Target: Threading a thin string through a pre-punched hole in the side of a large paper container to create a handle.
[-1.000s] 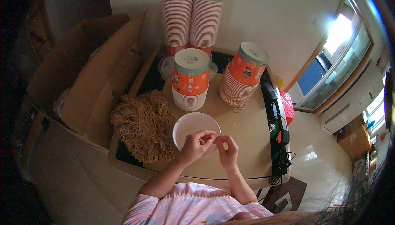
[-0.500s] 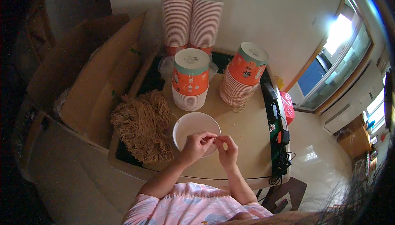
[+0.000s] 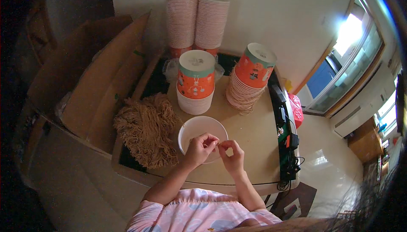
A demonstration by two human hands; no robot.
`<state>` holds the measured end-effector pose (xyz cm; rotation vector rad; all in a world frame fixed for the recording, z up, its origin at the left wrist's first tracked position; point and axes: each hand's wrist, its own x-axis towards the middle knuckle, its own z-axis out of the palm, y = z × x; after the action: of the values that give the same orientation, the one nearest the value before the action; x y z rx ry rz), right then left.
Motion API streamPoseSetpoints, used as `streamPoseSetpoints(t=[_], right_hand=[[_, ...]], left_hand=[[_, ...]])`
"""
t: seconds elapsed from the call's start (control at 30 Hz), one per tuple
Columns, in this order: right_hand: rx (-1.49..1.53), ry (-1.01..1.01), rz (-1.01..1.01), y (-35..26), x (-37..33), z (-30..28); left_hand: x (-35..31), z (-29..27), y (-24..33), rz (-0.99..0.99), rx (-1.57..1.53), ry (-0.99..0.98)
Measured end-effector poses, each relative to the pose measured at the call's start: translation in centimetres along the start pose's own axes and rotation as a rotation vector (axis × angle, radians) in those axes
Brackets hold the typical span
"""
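Over the near right rim of a white paper bucket (image 3: 202, 126), open side up, my two hands meet fingertip to fingertip. My left hand (image 3: 201, 148) is closed in a pinch on a tiny brownish bit, which looks like a strand of twine. Pinching at the same spot is my right hand (image 3: 232, 153), its thumb and forefinger together. Most of the strand is hidden by the fingers. Left of the bucket lies a big tangled heap of tan twine (image 3: 146, 130).
Behind the bucket stands an upside-down stack of orange printed paper buckets (image 3: 196, 85). Another stack (image 3: 254, 68), wound with tan strands, is at right. Two tall bagged stacks (image 3: 182, 22) stand by the wall. A cardboard box (image 3: 106, 79) is at left, black cables (image 3: 290, 164) at right.
My fingertips have shifted slightly left, and a little more of the brownish bit shows between them. The buckets and the twine heap stay in place.
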<state>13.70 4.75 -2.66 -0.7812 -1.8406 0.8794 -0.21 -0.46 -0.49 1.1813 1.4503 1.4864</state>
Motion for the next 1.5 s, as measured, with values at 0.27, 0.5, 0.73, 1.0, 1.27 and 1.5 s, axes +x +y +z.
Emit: streamPoseSetpoints(t=[0.27,0.5,0.73,1.0,1.27,1.5], right_hand=[[-0.078,0.019,0.008,-0.4,0.2,-0.1],[-0.038,-0.011,0.072,-0.5,0.1,-0.2],[-0.141,0.006,-0.039,-0.3,-0.1,-0.5],[-0.19,-0.007,-0.091,-0.8,0.2,-0.8],[-0.158,0.015,-0.064,-1.1,0.1,-0.6],[-0.162,0.03,-0.061,-1.0,0.0,-0.5]], left_hand=[[0.0,0.0,0.3,0.008,0.053,0.003],[0.1,-0.1,-0.2,0.019,0.033,0.024],[-0.2,0.0,0.8,0.116,0.146,-0.061],[-0.4,0.0,1.1,0.072,0.208,-0.008],[-0.3,-0.1,0.8,0.071,0.092,0.008],[-0.4,-0.3,0.5,0.087,0.143,-0.004]])
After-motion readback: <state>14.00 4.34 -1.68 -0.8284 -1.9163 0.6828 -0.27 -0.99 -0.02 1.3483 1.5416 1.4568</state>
